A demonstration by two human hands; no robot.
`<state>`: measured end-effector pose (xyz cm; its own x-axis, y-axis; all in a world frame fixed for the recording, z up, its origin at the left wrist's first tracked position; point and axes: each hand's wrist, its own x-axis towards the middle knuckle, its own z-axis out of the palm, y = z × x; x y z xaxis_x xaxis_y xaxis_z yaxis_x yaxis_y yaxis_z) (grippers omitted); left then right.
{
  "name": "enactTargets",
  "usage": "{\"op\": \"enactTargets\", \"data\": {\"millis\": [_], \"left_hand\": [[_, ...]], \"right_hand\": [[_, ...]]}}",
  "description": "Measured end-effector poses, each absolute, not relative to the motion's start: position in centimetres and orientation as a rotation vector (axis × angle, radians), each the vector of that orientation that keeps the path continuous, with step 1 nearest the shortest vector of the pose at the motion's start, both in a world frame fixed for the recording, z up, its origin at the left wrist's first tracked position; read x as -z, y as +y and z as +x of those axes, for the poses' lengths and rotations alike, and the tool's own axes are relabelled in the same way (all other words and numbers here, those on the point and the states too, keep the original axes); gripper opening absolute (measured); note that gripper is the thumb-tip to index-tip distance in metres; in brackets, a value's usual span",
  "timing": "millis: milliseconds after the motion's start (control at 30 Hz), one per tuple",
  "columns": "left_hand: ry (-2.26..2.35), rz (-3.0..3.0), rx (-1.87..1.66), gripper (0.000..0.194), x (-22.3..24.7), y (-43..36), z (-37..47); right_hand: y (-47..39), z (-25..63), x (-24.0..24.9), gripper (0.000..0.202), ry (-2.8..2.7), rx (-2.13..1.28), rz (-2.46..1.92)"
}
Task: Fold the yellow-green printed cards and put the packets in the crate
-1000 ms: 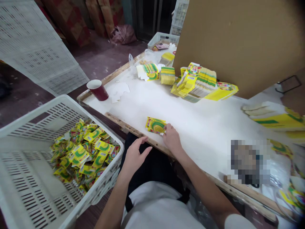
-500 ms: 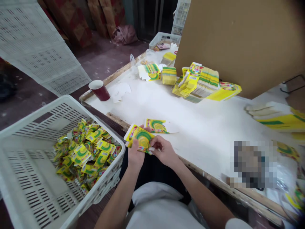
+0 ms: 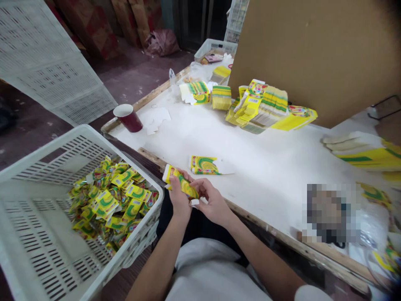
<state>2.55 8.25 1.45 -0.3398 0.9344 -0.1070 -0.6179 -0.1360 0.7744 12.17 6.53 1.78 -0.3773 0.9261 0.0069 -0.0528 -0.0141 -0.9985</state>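
A yellow and green printed carton (image 3: 184,186) is tilted above my lap at the table's front edge. My left hand (image 3: 179,198) is wrapped round its left part, thumb on top. At its right end, my right hand (image 3: 211,200) has its fingers closed on the carton's end, beside a small white flap. Just behind my hands, another flat yellow and green carton (image 3: 205,165) lies on the white table (image 3: 266,167). To the left, a white plastic crate (image 3: 84,131) holds many small yellow and green packets (image 3: 106,202).
A dark red cup (image 3: 128,119) stands at the table's left corner near white paper scraps (image 3: 159,117). Stacks of yellow cartons (image 3: 263,104) sit further back, before a large brown board (image 3: 307,54). More cartons (image 3: 366,154) lie at the right.
The carton in my hands has turned and looks narrower, its broad face now partly hidden. My right hand has shifted slightly left and lower, and the white flap shows more clearly.
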Motion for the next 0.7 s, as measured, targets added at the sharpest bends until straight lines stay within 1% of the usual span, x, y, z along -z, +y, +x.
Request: {"op": "enactTargets", "data": {"millis": [133,233,300,367,500,600,700], "left_hand": [[0.985,0.726,-1.486,0.043,0.0,9.0,3.3],[0.889,0.84,-1.33,0.044,-0.5,10.1,4.4],[0.82,0.862,-1.299,0.045,-1.2,10.6,5.0],[0.789,0.814,-1.333,0.043,-1.8,10.9,5.5],[0.833,0.548,-1.562,0.035,-1.9,10.8,5.8],[0.943,0.458,-1.699,0.036,-1.6,10.4,5.2],[1.029,0.537,-1.702,0.038,-1.7,9.9,4.3]], "right_hand": [[7.6,13.5,-1.3,0.037,-1.396,-1.405,-1.049],[8.7,14.9,-1.5,0.036,-1.393,-1.19,-1.152],[9.2,15.7,-1.8,0.036,-1.415,-1.071,-1.205],[9.3,16.1,-2.3,0.035,-1.465,-1.12,-1.164],[8.8,15.3,-2.8,0.036,-1.497,-1.417,-0.959],[8.4,14.4,-2.6,0.036,-1.5,-1.446,-0.968],[8.4,14.2,-2.2,0.035,-1.591,-1.403,-1.032]]}}
